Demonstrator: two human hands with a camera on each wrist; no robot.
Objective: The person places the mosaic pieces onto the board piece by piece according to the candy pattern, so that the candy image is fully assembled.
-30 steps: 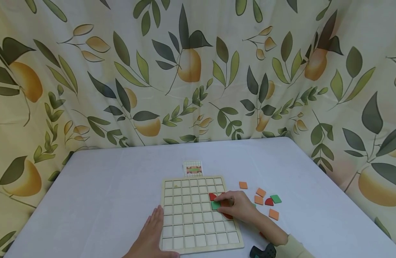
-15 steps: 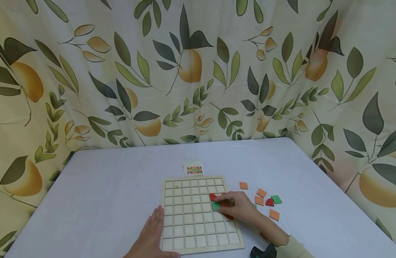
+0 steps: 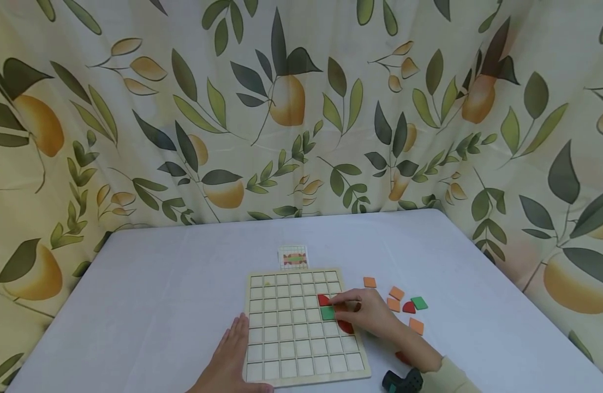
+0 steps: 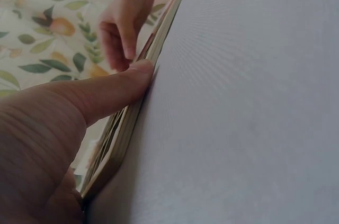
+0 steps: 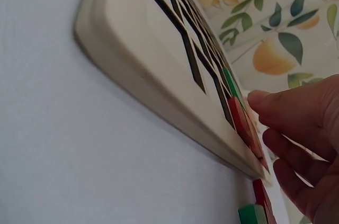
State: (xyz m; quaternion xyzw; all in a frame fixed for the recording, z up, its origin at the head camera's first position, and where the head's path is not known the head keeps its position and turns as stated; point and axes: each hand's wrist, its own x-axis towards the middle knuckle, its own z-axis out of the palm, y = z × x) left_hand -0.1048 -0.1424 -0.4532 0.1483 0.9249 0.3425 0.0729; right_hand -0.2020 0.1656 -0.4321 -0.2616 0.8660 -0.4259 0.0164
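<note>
A pale wooden grid board point(image 3: 285, 333) lies flat on the white table. My left hand point(image 3: 227, 355) rests along its left edge, fingers straight, and the thumb point(image 4: 114, 89) presses on the near edge in the left wrist view. Over the board's right side hovers my right hand point(image 3: 375, 314); its thumb and index finger are apart, beside a green square tile point(image 3: 327, 313) and a red curved tile point(image 3: 323, 300) set in the grid. Another red piece point(image 3: 346, 327) sits under that hand, which hides part of this area. No tile shows between the right fingers point(image 5: 296, 152).
Right of the board lie orange tiles point(image 3: 416, 326), a green tile point(image 3: 419, 303) and a red tile point(image 3: 409, 307). A small pattern card point(image 3: 294, 257) stands beyond the far edge. A black device point(image 3: 403, 381) is near the right wrist. A patterned curtain point(image 3: 291, 109) surrounds the table.
My right hand has shifted slightly right, its thumb drawing back from the green tile, more of which shows. My left hand stays still.
</note>
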